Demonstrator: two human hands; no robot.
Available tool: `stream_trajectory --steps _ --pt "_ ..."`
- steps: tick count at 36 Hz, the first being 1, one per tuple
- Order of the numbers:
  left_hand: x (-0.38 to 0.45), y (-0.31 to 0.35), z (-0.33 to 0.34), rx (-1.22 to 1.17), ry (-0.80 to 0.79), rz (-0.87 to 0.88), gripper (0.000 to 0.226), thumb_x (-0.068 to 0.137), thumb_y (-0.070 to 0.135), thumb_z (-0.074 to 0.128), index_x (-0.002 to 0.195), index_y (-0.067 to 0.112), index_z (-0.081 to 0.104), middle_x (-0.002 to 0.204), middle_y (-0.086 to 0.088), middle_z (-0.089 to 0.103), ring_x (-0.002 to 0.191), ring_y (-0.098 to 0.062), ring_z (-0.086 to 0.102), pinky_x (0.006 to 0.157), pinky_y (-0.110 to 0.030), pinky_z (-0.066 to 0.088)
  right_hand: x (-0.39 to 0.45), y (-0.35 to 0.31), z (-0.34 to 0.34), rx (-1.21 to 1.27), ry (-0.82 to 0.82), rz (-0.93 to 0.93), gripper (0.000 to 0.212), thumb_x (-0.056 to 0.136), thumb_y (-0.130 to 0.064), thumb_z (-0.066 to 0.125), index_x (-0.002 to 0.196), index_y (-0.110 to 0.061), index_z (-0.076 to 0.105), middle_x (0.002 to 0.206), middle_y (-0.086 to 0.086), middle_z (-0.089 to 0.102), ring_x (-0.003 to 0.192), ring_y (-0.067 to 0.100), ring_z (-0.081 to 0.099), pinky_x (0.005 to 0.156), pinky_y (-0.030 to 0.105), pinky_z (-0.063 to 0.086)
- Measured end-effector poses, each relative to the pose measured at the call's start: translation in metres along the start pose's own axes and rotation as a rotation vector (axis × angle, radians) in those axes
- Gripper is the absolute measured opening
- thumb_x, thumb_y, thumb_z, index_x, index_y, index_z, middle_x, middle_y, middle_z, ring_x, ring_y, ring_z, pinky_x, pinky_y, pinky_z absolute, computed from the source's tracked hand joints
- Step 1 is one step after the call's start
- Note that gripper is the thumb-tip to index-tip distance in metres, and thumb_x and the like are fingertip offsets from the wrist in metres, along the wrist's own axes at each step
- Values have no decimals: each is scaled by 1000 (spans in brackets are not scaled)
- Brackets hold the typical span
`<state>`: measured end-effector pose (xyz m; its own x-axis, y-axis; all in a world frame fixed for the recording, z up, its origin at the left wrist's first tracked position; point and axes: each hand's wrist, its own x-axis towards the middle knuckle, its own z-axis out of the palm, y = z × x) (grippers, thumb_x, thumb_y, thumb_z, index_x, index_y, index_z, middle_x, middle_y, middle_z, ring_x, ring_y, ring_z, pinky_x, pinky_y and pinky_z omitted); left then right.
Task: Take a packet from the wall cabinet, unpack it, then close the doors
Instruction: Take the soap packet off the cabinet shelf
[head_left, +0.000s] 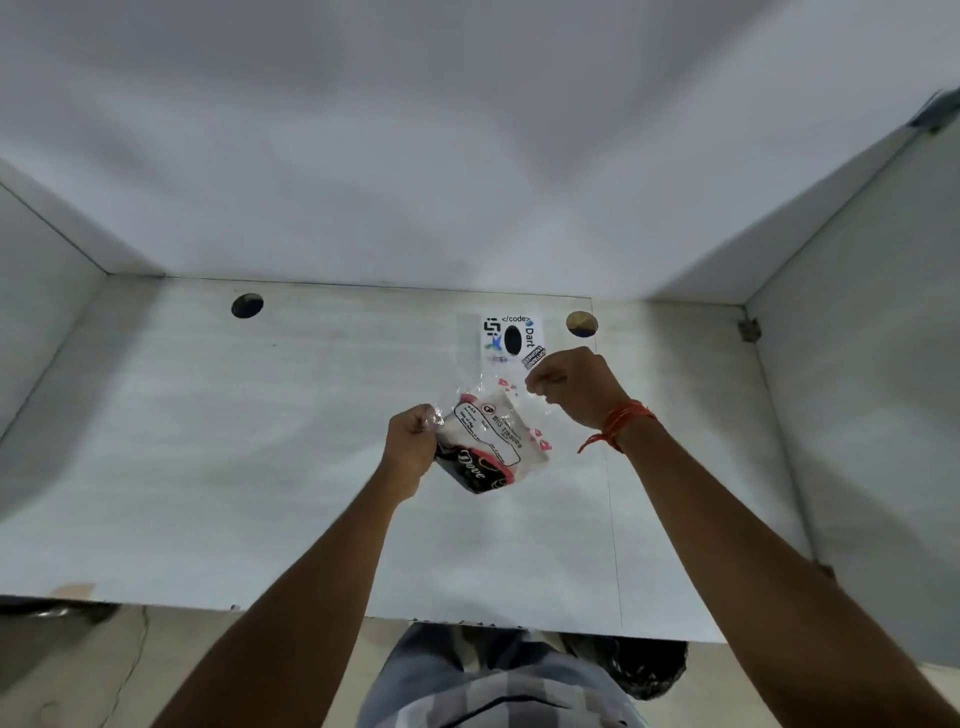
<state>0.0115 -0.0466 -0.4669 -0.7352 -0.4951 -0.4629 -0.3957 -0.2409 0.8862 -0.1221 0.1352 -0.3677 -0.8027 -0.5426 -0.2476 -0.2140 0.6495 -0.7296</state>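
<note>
So the packet (485, 441) is out and held up in the air over the surface (260, 441), between both hands. It's a clear plastic wrapper with white tissues in it and what looks like a dark Dove bar at the bottom end. The left hand (413, 441) has its fingers clenched around the packet's left edge, plastic bunched up right in the fist. The right hand (569, 387) has its fingers curled tight and pinching the loose film at the top right corner, pulling it away from the contents. Looks to me like the unpack step is underway, tearing or stretching the wrapper open.

What could go wrong from here, my guess:

- Film is thin and slippery, so the right fingers could just slide off the corner and the hand jerks back with nothing opened.
- If it rips suddenly, the stuff inside could drop out below the left fingers onto the surface, since only the wrapper is being gripped, not the contents.
- The heavier dark bar sits at the low end, beneath both sets of fingers, so it'd be first to fall.

There's a sheet of stickers (511, 338) lying just beyond the right fingers, and two cable holes (247, 305) further back. Cabinet doors aren't in view, so can't tell their state.
</note>
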Motion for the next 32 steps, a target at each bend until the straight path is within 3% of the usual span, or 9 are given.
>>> stream_trajectory --steps 5,8,11,15,20,22,25,29,32 --pt "17 2 -1 -6 2 -62 56 72 -24 25 43 22 39 62 -3 40 67 -18 36 57 -27 30 6 3 8 72 -170 93 18 85 3 57 85 -5 73 87 15 74 79 25 72 73 34 61" --pt "26 3 6 5 -15 -95 53 71 -20 24 41 21 38 69 -6 37 69 -18 33 56 -27 27 7 3 15 -65 -264 74 16 87 -6 58 92 1 72 87 10 68 81 27 62 73 33 51" --pt "32 1 9 24 -32 -126 50 74 -15 26 43 21 39 74 -10 44 68 -20 38 54 -24 29 11 9 25 -98 -307 84 33 88 -22 58 91 10 66 88 19 66 81 34 60 73 40 49" --pt "38 -7 8 27 -35 -191 43 82 -9 31 55 22 40 82 -14 52 75 -25 45 57 -27 34 15 13 32 106 -354 194 24 93 -13 60 112 1 61 98 9 65 88 23 62 69 25 52" --pt "45 -12 11 13 -28 -249 47 79 -10 31 44 21 39 82 -14 47 73 -24 40 55 -24 31 19 19 48 68 -288 106 25 80 2 71 101 10 60 97 16 69 83 29 67 70 28 56" --pt "46 -12 12 18 -14 -263 47 80 -10 31 45 20 38 82 -13 45 68 -21 40 54 -23 31 23 23 56 31 -249 84 14 77 -3 76 83 -1 63 84 11 69 76 26 64 67 33 54" --pt "50 -14 12 16 -11 -276 46 82 -11 30 50 20 37 74 -11 48 61 -18 41 53 -23 31 31 28 64 46 -181 81 39 77 6 72 56 -19 48 61 -2 53 62 18 50 60 26 41" --pt "54 -9 5 -14 25 -295 42 83 -12 30 57 20 37 64 -4 49 57 -18 46 54 -24 39 35 29 58 192 -93 122 31 71 -17 83 70 6 62 75 27 64 66 18 53 63 35 47" --pt "63 -12 -9 -11 106 -309 43 82 -13 32 57 22 38 66 -4 47 66 -21 46 57 -27 38 36 25 39 428 37 166 16 73 -9 81 80 0 69 74 12 69 66 11 61 63 27 51"
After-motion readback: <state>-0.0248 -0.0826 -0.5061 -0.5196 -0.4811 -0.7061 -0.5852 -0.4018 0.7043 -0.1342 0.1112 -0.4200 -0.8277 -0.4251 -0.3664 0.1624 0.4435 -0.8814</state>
